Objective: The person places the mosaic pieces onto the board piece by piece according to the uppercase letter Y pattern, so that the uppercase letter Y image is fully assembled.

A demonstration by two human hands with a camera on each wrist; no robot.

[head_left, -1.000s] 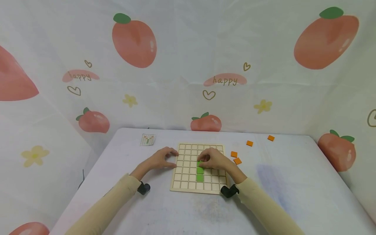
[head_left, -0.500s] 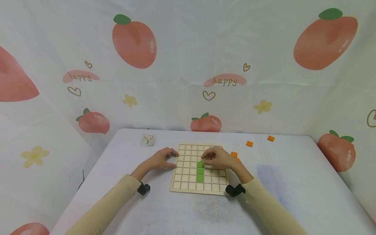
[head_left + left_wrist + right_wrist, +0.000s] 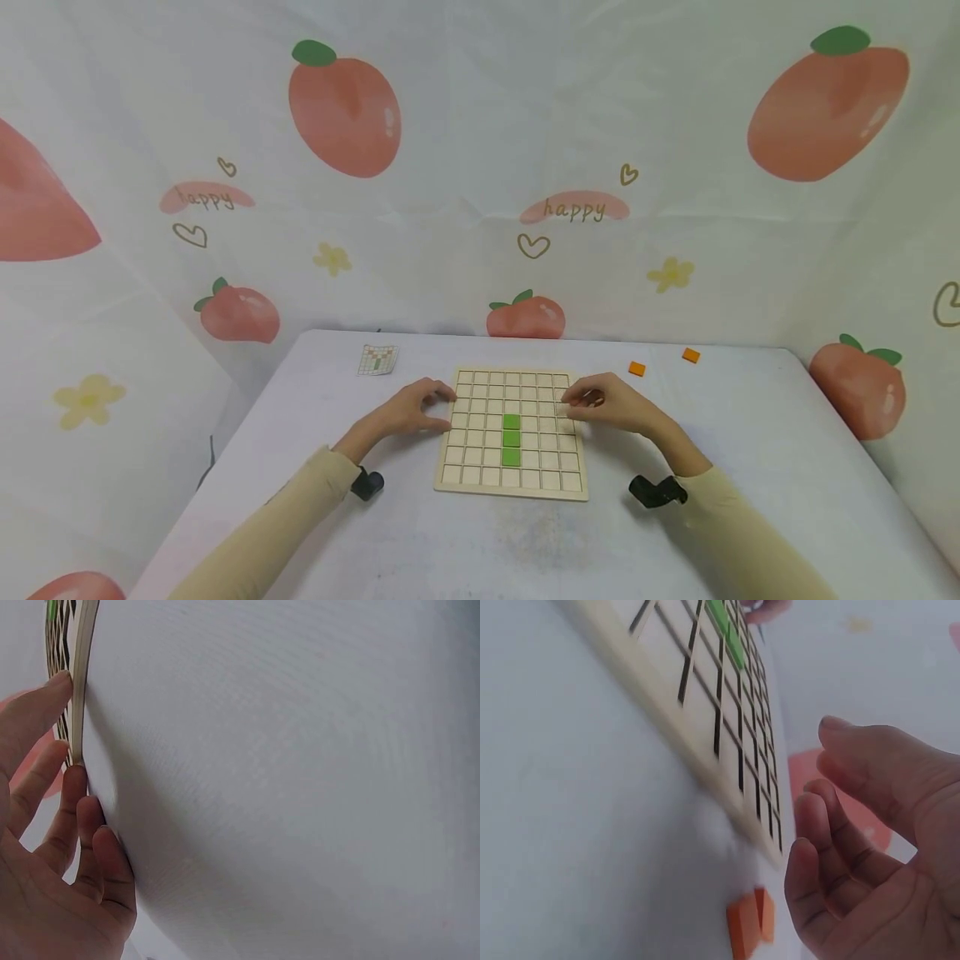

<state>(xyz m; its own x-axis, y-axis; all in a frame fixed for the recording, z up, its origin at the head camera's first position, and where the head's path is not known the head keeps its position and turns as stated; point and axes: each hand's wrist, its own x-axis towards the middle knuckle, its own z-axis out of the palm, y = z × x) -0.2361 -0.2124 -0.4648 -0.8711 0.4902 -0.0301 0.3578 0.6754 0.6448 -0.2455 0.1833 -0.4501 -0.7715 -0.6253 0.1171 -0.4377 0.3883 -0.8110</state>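
Note:
A wooden grid board (image 3: 480,493) lies on the table with three green tiles (image 3: 511,438) in one column. My left hand (image 3: 411,408) rests at the board's left edge, thumb and fingertips touching its rim (image 3: 79,712) in the left wrist view. Above the board's right edge hovers my right hand (image 3: 611,402); its fingers are loosely bent and hold nothing, as the right wrist view of the hand (image 3: 877,847) shows. Two orange tiles (image 3: 744,926) lie near that hand in the right wrist view, hidden behind it in the head view.
Toward the back right lie two more orange tiles, one nearer (image 3: 637,368) and one farther (image 3: 691,356). A small printed pattern card (image 3: 378,360) sits at the back left of the white table (image 3: 480,550). A fruit-printed cloth (image 3: 465,167) hangs behind.
My right hand has drawn back from the top green tile and moved right to the board's edge, leaving that tile in its square. The left hand stays put.

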